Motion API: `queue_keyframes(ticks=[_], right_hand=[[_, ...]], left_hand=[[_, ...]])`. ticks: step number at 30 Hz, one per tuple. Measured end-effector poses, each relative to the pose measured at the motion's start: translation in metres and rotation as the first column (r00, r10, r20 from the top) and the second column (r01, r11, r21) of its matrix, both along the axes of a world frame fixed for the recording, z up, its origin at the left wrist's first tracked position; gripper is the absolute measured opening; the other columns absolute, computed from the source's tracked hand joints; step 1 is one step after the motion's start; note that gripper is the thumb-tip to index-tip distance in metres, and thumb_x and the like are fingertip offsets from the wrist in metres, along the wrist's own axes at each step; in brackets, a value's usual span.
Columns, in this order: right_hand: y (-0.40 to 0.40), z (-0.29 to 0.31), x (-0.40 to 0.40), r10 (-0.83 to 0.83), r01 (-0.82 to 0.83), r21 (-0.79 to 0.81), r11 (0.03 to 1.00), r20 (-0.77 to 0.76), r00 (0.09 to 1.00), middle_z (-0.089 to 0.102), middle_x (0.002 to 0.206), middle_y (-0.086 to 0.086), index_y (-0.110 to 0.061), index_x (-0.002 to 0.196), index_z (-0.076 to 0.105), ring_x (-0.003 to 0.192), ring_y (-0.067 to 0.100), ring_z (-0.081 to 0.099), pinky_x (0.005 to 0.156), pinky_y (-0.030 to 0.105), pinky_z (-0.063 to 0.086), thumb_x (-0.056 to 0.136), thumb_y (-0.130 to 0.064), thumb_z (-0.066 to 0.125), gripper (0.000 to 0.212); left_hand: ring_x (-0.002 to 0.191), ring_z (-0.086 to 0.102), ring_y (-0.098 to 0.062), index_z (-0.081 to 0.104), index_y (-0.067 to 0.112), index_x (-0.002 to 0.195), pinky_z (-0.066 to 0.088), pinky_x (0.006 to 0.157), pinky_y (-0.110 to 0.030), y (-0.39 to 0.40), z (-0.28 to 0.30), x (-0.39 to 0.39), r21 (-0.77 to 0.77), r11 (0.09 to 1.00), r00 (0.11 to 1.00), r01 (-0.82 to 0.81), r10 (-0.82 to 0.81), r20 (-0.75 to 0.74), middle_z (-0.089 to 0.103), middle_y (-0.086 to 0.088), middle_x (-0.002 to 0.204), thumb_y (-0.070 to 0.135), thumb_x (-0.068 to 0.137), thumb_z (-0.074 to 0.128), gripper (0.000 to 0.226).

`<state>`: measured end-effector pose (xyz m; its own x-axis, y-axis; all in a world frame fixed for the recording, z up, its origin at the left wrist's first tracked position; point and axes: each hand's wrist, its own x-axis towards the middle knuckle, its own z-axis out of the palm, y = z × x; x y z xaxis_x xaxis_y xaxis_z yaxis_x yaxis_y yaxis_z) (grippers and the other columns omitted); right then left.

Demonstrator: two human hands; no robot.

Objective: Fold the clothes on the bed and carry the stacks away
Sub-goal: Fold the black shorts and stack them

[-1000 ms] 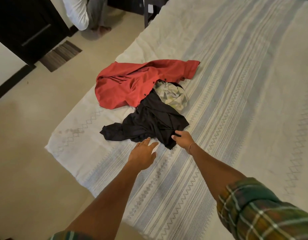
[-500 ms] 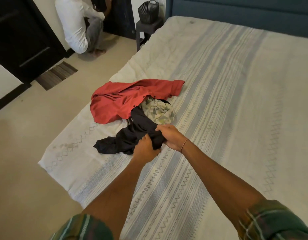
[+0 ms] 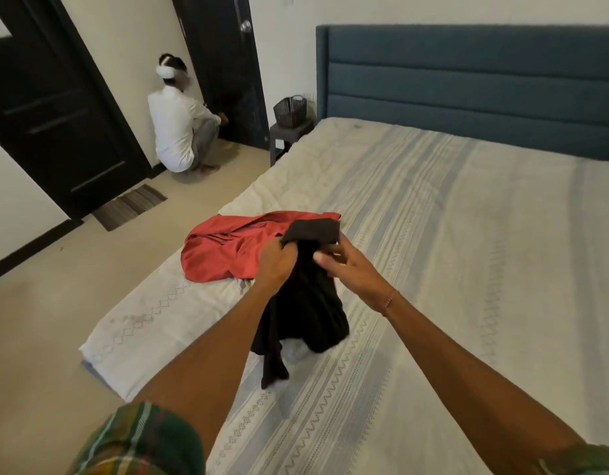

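A black garment (image 3: pixel 306 310) hangs lifted above the bed (image 3: pixel 450 269), its lower end trailing onto the striped cover. My left hand (image 3: pixel 277 264) grips its top edge on the left. My right hand (image 3: pixel 347 269) holds the same top edge from the right, thumb and fingers pinching the cloth. A crumpled red shirt (image 3: pixel 227 252) lies on the bed just beyond my hands, near the left edge. The pale patterned garment seen earlier is hidden behind the black one and my hands.
A person in a white top (image 3: pixel 178 132) crouches by a dark door (image 3: pixel 224 63) at the far left. A black basket (image 3: pixel 291 111) stands on a small side table (image 3: pixel 289 135) beside the blue headboard (image 3: pixel 467 84). A striped mat (image 3: pixel 130 207) lies on the floor.
Both hands closed on the black garment and raised it off the bed. The view tilted up, bringing the headboard and doors into sight.
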<state>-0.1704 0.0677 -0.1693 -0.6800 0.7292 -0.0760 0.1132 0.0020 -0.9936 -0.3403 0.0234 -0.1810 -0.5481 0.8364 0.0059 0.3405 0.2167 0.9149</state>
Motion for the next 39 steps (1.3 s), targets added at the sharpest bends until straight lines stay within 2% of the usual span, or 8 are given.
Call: queue_keyframes(ticks=[3, 7, 11, 15, 23, 30, 34, 39], right_hand=[[-0.014, 0.013, 0.044, -0.073, 0.049, 0.299, 0.953, 0.071, 0.995, 0.044, 0.132, -0.031, -0.041, 0.148, 0.023, 0.118, -0.019, 0.047, 0.104, 0.018, 0.044, 0.086, -0.034, 0.08, 0.084], [-0.013, 0.028, 0.116, -0.307, 0.247, 0.339, 0.908, 0.135, 0.942, 0.031, 0.161, -0.009, -0.038, 0.16, 0.0, 0.145, 0.015, 0.032, 0.117, 0.041, 0.031, 0.065, -0.068, 0.083, 0.13], [-0.018, 0.041, 0.193, -0.131, 0.104, 0.14, 0.985, 0.201, 0.971, 0.073, 0.118, 0.006, -0.015, 0.128, 0.064, 0.109, 0.024, 0.07, 0.098, 0.044, 0.056, 0.089, -0.036, 0.077, 0.046], [-0.031, 0.051, 0.26, -0.135, 0.117, 0.12, 0.986, 0.159, 0.978, 0.074, 0.107, 0.017, -0.004, 0.115, 0.072, 0.1, 0.023, 0.071, 0.093, 0.038, 0.058, 0.102, -0.011, 0.057, 0.02], [-0.051, 0.139, 0.318, -0.404, 0.333, 0.403, 0.852, 0.103, 0.909, 0.069, 0.087, 0.006, -0.013, 0.093, 0.07, 0.086, 0.021, 0.065, 0.074, 0.028, 0.051, 0.097, 0.002, 0.045, 0.03], [-0.046, 0.201, 0.308, -0.575, 0.263, 0.786, 0.559, 0.139, 0.807, 0.066, 0.07, -0.001, -0.017, 0.073, 0.071, 0.072, 0.021, 0.063, 0.067, 0.032, 0.05, 0.083, -0.012, 0.065, 0.012], [-0.039, 0.218, 0.307, -0.689, 0.217, 0.863, 0.455, 0.187, 0.7, 0.068, 0.071, 0.0, -0.017, 0.076, 0.074, 0.069, 0.022, 0.062, 0.065, 0.035, 0.054, 0.079, -0.018, 0.071, 0.005], [-0.041, 0.209, 0.336, -0.598, 0.37, 0.688, 0.624, 0.116, 0.793, 0.069, 0.084, -0.001, -0.018, 0.091, 0.069, 0.08, 0.017, 0.065, 0.076, 0.028, 0.056, 0.088, -0.034, 0.076, 0.017]], left_hand=[[0.066, 0.047, -0.017, 0.055, 0.014, 0.076, 0.037, 0.064, -0.035, -0.002, 0.048, 0.042, -0.027, 0.989, 0.986, 0.145, -0.147, -0.084, 0.053, -0.003, 0.071, 0.026, 0.103, 0.045, 0.031], [0.062, 0.039, -0.017, 0.039, 0.019, 0.064, 0.032, 0.064, -0.035, -0.005, 0.111, 0.113, -0.024, 0.941, 0.937, 0.337, -0.338, -0.093, 0.041, 0.0, 0.063, 0.043, 0.103, 0.046, 0.046], [0.079, 0.051, -0.015, 0.057, 0.015, 0.095, 0.038, 0.077, -0.033, -0.008, 0.149, 0.161, -0.009, 0.922, 0.921, 0.386, -0.386, -0.053, 0.056, -0.002, 0.087, 0.052, 0.104, 0.035, 0.044], [0.13, 0.045, -0.015, 0.04, 0.017, 0.152, 0.031, 0.117, -0.036, -0.017, 0.172, 0.193, 0.125, 0.93, 0.934, 0.345, -0.353, 0.05, 0.048, -0.001, 0.144, 0.062, 0.103, 0.021, 0.069], [0.093, 0.054, -0.023, 0.057, 0.012, 0.103, 0.042, 0.075, -0.032, -0.024, 0.182, 0.225, 0.119, 0.99, 0.996, 0.078, -0.082, 0.032, 0.058, -0.001, 0.087, 0.037, 0.106, 0.041, 0.03], [0.1, 0.066, -0.015, 0.058, 0.02, 0.126, 0.055, 0.086, -0.03, -0.031, 0.206, 0.285, 0.144, 0.777, 0.787, 0.613, -0.616, -0.025, 0.068, -0.003, 0.111, 0.041, 0.059, 0.085, 0.076], [0.085, 0.062, -0.019, 0.062, 0.011, 0.108, 0.054, 0.081, -0.037, -0.015, 0.222, 0.321, -0.093, 0.727, 0.647, 0.681, -0.656, -0.388, 0.065, -0.003, 0.093, 0.021, 0.079, 0.081, 0.036], [0.076, 0.054, -0.015, 0.064, 0.013, 0.088, 0.043, 0.07, -0.025, -0.003, 0.235, 0.326, -0.091, 0.678, 0.595, 0.729, -0.695, -0.404, 0.061, -0.006, 0.079, 0.001, 0.097, 0.049, 0.021]])
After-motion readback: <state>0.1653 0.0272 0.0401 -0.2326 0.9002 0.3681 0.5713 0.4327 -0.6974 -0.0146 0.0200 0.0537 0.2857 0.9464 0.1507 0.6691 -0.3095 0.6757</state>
